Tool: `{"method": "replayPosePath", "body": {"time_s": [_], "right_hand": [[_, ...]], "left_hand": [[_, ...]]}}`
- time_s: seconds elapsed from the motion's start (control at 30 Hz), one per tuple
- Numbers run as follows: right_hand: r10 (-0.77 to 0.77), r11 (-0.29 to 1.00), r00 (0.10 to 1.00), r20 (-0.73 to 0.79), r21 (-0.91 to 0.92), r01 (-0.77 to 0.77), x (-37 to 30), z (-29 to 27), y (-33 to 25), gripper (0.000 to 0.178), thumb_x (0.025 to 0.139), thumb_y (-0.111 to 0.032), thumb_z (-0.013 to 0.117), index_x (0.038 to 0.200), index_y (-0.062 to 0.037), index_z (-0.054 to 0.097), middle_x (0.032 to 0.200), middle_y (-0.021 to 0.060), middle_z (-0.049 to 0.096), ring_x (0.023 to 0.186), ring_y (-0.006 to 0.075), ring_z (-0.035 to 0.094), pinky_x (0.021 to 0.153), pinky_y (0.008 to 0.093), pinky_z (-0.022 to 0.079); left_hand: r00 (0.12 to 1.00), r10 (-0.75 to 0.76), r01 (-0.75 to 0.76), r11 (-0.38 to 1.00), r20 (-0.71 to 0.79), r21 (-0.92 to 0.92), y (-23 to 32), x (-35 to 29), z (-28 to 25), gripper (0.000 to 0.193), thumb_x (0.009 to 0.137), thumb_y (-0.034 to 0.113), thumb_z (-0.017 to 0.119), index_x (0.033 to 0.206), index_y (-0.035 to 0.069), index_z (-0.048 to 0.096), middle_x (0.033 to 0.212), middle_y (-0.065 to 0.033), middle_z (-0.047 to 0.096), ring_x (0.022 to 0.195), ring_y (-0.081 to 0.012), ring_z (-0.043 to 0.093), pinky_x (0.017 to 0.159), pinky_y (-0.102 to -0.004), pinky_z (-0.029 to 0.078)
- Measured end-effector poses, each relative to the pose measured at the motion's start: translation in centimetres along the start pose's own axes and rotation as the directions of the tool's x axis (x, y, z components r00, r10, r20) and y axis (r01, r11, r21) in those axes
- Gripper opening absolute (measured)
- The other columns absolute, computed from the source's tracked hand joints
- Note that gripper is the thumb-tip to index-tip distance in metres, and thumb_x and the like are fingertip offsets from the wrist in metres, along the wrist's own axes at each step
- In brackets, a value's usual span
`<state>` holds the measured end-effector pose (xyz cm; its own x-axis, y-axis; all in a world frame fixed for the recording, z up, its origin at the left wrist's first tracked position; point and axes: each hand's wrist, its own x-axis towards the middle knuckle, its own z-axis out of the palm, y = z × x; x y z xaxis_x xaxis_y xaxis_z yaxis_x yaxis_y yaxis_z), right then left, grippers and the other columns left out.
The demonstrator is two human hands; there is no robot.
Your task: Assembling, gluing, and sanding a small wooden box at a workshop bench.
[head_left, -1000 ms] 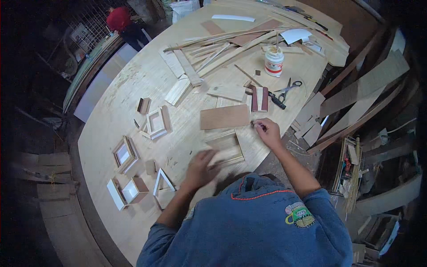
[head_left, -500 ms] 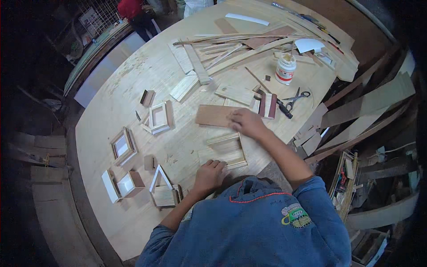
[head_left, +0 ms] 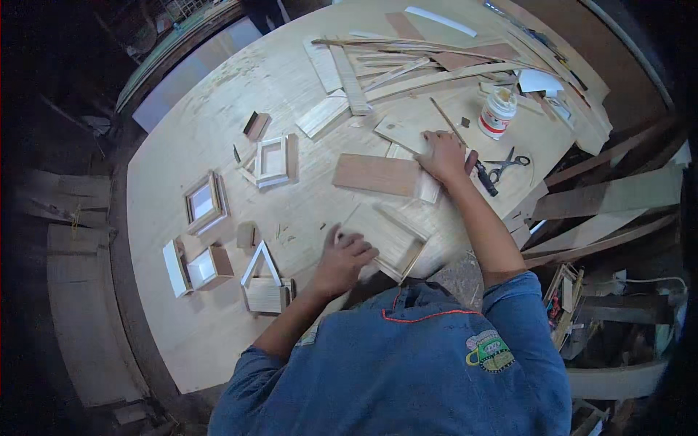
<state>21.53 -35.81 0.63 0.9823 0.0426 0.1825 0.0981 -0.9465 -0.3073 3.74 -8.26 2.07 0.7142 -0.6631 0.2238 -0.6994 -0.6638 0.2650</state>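
Tabletop of pale wood [head_left: 211,341] is spreading out before me, its curved edge running around the far and left sides. A person in a blue shirt [head_left: 407,378] is leaning in at the near edge. Along the far side, a heap of long wooden strips [head_left: 436,78] is lying in a loose fan. An open pale wooden tray [head_left: 385,232] is sitting right at the near edge, just in front of the person's body, and a flat reddish-brown board [head_left: 374,174] is lying just beyond it.

The two hands are keeping well apart from each other. The left hand [head_left: 345,261] is curling loosely at the tray's left end; it is blurring, so I cannot tell whether it is gripping. The right hand [head_left: 443,156] is bending over the right end of a pale board [head_left: 400,134], and I cannot tell whether its fingers are closing on anything.

Over to the left, two small framed boxes [head_left: 205,202] and a white-lined box [head_left: 209,267] are standing about. On the right, a white jar [head_left: 498,112] is standing beyond the dark scissors [head_left: 507,166], and a small brown block [head_left: 465,122] is lying just left of the jar.
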Motion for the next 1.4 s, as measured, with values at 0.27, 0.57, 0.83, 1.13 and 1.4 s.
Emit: {"method": "replayPosePath", "body": {"time_s": [0.27,0.57,0.83,1.13,1.4], "right_hand": [[-0.114,0.985,0.979,-0.168,-0.151,0.088,-0.9,-0.7,-0.6,0.052,0.072,-0.033,0.069,0.120,-0.0162,0.057,0.124,0.0123,0.054,0.116,0.0298,0.048,0.095,0.0485,0.035],[-0.226,0.849,0.949,0.222,0.522,0.080,-13.1,0.0,-5.5,0.030,0.088,-0.027,0.056,0.101,-0.0009,0.064,0.085,0.0155,0.066,0.074,0.0197,0.062,0.070,0.0331,0.048],[-0.338,0.758,0.935,-0.107,0.558,0.338,-12.1,0.1,-4.2,0.027,0.081,-0.022,0.061,0.099,-0.0016,0.063,0.093,0.0185,0.063,0.088,0.0352,0.059,0.081,0.0419,0.047],[-0.303,0.947,0.950,-0.075,0.091,0.309,-7.2,0.9,-4.3,0.039,0.075,-0.027,0.067,0.109,-0.0079,0.062,0.112,0.0137,0.058,0.102,0.0309,0.053,0.086,0.0450,0.043],[-0.156,0.981,0.961,-0.229,-0.150,0.123,0.7,1.6,-3.2,0.057,0.073,-0.028,0.069,0.124,-0.0067,0.051,0.119,0.0158,0.054,0.110,0.0330,0.050,0.091,0.0445,0.043]], "left_hand": [[0.884,-0.394,0.365,0.918,-0.252,-0.156,-1.6,-0.9,-1.4,0.041,0.079,0.013,0.061,0.119,0.008,0.052,0.117,-0.0144,0.055,0.113,-0.0319,0.050,0.100,-0.0483,0.032],[0.750,-0.661,0.450,0.550,-0.038,-0.704,-1.5,-1.4,1.6,0.073,0.080,0.028,0.067,0.137,-0.003,0.033,0.122,-0.0232,0.053,0.103,-0.0303,0.058,0.089,-0.0392,0.046],[0.804,-0.588,0.548,0.680,0.083,-0.488,-2.7,0.0,-3.4,0.088,0.071,0.037,0.075,0.135,-0.007,0.033,0.126,-0.0278,0.048,0.113,-0.0379,0.052,0.097,-0.0387,0.040],[0.795,-0.584,0.445,0.745,-0.164,-0.497,0.2,-5.5,-0.5,0.108,0.061,0.030,0.080,0.142,-0.002,0.016,0.143,-0.0264,0.026,0.132,-0.0363,0.028,0.108,-0.0415,0.026],[0.647,-0.763,0.405,0.343,0.000,-0.848,0.2,-5.3,1.0,0.097,0.070,0.020,0.073,0.144,0.002,0.013,0.134,-0.0295,0.038,0.127,-0.0339,0.038,0.104,-0.0395,0.032]]}}
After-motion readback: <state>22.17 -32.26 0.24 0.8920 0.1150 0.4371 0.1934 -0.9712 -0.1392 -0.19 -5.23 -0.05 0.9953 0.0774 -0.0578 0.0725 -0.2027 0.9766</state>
